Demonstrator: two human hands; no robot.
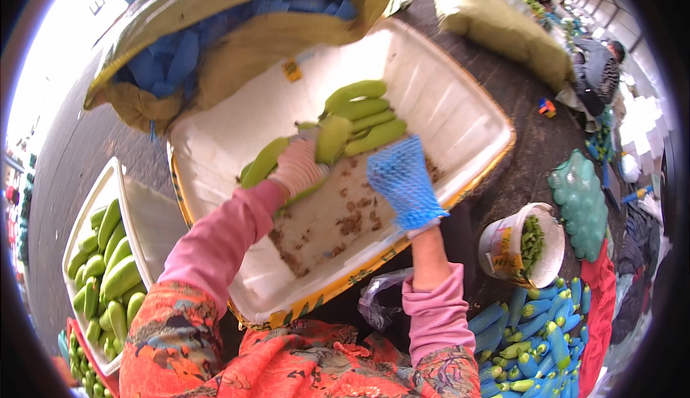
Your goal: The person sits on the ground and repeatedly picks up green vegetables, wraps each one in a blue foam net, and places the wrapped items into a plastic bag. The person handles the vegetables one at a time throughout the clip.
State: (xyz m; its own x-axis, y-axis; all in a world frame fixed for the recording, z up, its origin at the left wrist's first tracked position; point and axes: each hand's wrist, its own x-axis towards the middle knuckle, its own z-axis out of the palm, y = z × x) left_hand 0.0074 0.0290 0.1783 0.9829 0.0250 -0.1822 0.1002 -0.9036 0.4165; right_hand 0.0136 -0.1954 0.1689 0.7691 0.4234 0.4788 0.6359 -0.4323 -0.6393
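Observation:
My left hand [300, 167], in a striped pinkish work glove, reaches into a large white foam box [237, 283] with yellow edging. Its fingers are closed round a light green zucchini [333, 139], slightly blurred. Other zucchini [266, 161] lie under and left of that hand, and several more [370, 121] lie side by side to its right. A blue foam net sleeve [404, 186] is drawn over my right hand [420, 227], which hovers above the box's near right side. The net hides the fingers, so their pose does not show.
A large sack [237, 53] holding blue nets overhangs the box's far side. To the left stands a white crate [118, 182] of zucchini. A white bucket [499, 247] with green scraps and a pile of netted zucchini [535, 333] are at right. Beyond lies a stuffed sack [503, 31].

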